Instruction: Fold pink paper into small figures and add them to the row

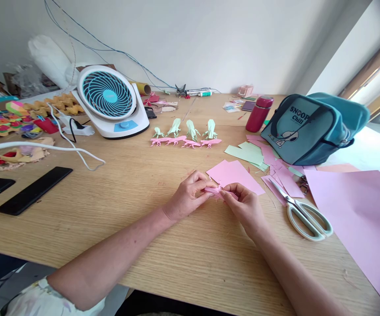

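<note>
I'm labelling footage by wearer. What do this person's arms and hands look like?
The left hand and right hand are bare: no gloves, rings or watch show. A white sleeve with a pale print ends near the left elbow; no right sleeve shows.

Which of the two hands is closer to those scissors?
The right hand: it pinches the folded pink paper just left of the scissors. The left hand holds that paper's other side, farther left.

L hand [191, 195] + R hand [245, 206] — both on folded pink paper [216, 191]; scissors [302, 210] nearby, R side.
</note>
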`<action>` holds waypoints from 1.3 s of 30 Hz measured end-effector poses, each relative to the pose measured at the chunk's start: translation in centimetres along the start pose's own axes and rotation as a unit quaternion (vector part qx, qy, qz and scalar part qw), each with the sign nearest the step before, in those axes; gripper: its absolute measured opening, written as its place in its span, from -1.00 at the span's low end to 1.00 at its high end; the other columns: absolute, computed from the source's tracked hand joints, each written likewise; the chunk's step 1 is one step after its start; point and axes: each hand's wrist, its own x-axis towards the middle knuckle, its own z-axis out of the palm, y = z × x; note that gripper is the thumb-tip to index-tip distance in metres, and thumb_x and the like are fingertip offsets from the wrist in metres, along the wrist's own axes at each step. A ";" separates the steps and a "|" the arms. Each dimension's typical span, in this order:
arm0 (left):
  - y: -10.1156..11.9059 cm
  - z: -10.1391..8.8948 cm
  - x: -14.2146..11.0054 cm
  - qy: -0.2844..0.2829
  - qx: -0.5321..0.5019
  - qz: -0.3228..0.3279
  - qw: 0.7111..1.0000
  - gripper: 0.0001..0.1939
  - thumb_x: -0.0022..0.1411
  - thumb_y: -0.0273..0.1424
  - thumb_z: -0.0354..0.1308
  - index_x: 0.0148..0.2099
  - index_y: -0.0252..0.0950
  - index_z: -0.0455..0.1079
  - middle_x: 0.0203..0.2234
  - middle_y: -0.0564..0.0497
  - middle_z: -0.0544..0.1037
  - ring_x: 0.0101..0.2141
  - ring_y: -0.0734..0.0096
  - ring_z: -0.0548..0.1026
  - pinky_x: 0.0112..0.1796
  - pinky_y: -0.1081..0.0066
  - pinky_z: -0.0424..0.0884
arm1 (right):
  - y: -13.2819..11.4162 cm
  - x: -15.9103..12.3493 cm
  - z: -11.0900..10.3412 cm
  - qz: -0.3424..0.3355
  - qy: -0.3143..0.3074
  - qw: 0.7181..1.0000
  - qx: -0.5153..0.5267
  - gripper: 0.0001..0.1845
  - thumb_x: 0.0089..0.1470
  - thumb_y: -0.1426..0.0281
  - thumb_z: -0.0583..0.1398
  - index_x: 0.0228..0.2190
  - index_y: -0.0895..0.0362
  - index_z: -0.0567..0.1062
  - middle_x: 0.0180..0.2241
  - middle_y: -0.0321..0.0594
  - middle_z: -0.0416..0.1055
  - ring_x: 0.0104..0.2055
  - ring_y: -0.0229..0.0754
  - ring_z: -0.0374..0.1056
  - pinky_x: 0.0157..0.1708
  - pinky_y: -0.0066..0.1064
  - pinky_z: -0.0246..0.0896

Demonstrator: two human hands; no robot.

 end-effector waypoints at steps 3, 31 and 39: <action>0.0 0.0 0.0 -0.018 0.009 0.004 1.000 -0.85 0.28 -0.48 0.17 -0.10 -0.25 0.49 -0.29 -0.01 0.49 -0.21 0.41 0.47 -0.12 0.39 0.42 | 0.0 0.0 0.0 -0.003 -0.002 1.000 -0.007 -0.65 -0.08 0.10 0.32 -0.43 0.15 0.49 -0.48 -0.24 0.44 -0.47 -0.24 0.27 -0.48 -0.43 0.11; 0.3 -0.5 0.0 -0.038 0.095 0.073 0.992 -0.83 0.32 -0.44 0.12 -0.08 -0.25 0.48 -0.30 -0.04 0.38 -0.24 0.40 0.42 -0.19 0.39 0.44 | -0.7 -0.2 0.0 0.025 -0.018 0.999 -0.044 -0.70 -0.06 0.14 0.25 -0.46 0.13 0.42 -0.61 -0.34 0.31 -0.57 -0.30 0.14 -0.58 -0.47 -0.04; 0.8 -0.6 0.3 -0.064 0.178 0.111 0.976 -0.85 0.37 -0.42 0.05 -0.14 -0.28 0.45 -0.24 -0.05 0.51 -0.20 0.35 0.45 -0.07 0.29 0.35 | -1.3 -0.1 0.2 0.044 -0.005 0.997 -0.068 -0.71 -0.10 0.15 0.25 -0.51 0.12 0.42 -0.67 -0.37 0.29 -0.63 -0.32 0.07 -0.62 -0.47 -0.12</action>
